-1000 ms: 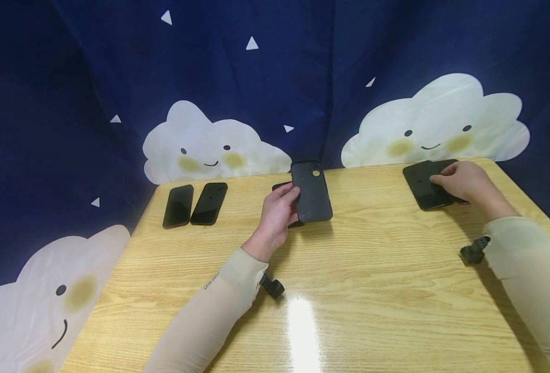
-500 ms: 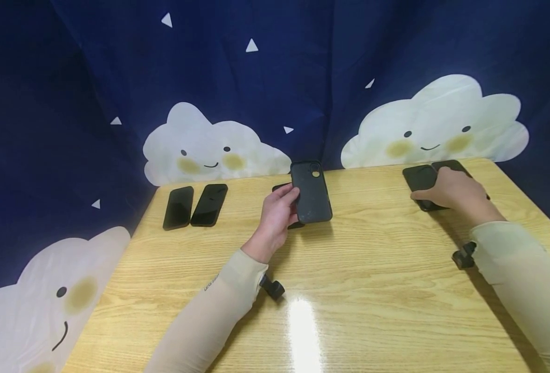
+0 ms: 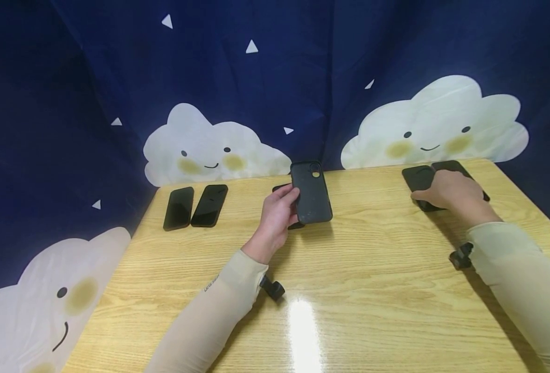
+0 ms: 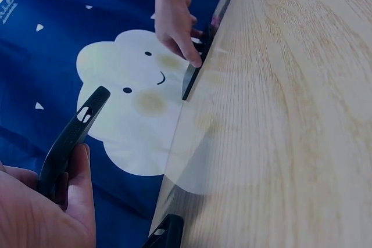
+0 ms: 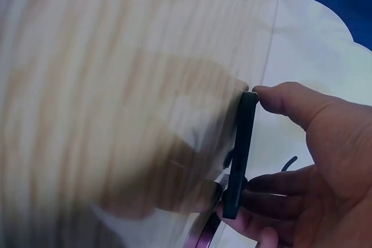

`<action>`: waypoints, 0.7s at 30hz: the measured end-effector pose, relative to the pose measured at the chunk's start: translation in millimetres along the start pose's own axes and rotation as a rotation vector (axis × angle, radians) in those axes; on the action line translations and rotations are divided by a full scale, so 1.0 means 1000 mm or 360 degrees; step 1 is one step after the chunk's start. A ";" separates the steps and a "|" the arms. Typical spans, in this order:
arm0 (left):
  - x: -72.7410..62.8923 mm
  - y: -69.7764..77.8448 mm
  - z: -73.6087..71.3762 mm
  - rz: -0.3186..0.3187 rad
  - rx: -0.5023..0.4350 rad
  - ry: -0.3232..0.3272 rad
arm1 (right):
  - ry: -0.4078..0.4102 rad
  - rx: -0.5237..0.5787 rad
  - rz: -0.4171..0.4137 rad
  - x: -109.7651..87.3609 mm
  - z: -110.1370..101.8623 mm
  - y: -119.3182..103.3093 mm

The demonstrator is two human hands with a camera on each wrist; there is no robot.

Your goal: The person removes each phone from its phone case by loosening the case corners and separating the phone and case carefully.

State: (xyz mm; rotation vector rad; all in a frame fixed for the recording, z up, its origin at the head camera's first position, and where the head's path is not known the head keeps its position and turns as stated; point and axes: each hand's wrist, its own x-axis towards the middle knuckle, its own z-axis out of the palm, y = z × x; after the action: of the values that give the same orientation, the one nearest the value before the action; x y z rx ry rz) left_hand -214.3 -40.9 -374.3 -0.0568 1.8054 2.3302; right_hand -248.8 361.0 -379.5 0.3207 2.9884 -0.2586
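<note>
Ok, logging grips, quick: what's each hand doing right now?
Left hand: holding a black phone case.
Right hand: gripping a dark phone by its edges.

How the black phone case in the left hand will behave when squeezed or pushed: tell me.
The black phone case is probably light for its size: it looks a thin shell with a cutout. It seems fairly stiff, since it doesn't droop in the left hand. Laid down, it should slide, not roll, being broad and flat.
</note>
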 end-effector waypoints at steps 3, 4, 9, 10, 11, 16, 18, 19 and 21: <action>0.000 0.000 0.000 0.0003 0.0002 0.0000 | 0.0001 -0.0013 0.0004 0.000 -0.001 -0.001; 0.000 0.000 0.000 0.0005 0.0000 0.0000 | -0.0001 -0.0018 0.0010 0.000 -0.001 -0.001; 0.000 0.000 0.000 0.0018 -0.0018 -0.0009 | -0.0008 -0.0039 0.0021 0.002 -0.001 -0.001; 0.000 0.000 0.000 0.0020 -0.0022 -0.0009 | -0.0009 -0.0043 0.0021 0.002 0.000 -0.001; 0.000 0.000 0.000 0.0020 -0.0026 -0.0009 | -0.0012 -0.0044 0.0023 0.002 0.000 -0.001; 0.000 0.001 0.000 0.0017 -0.0036 0.0004 | 0.0006 -0.0046 0.0013 0.001 0.000 -0.001; 0.000 0.002 0.000 0.0017 -0.0040 0.0010 | 0.0031 -0.0033 -0.0005 0.000 0.000 -0.002; 0.000 0.002 0.000 0.0017 -0.0042 0.0011 | 0.0044 -0.0026 -0.0015 -0.001 0.000 -0.003; 0.000 0.003 0.000 0.0018 -0.0044 0.0015 | 0.0059 -0.0012 -0.0025 -0.003 -0.002 -0.005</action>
State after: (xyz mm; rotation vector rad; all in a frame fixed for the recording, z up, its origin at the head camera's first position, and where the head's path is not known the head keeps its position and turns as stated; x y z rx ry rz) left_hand -214.9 -41.9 -372.0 -0.0614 1.7826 2.3666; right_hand -247.6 355.7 -376.8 0.3050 3.0286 -0.2456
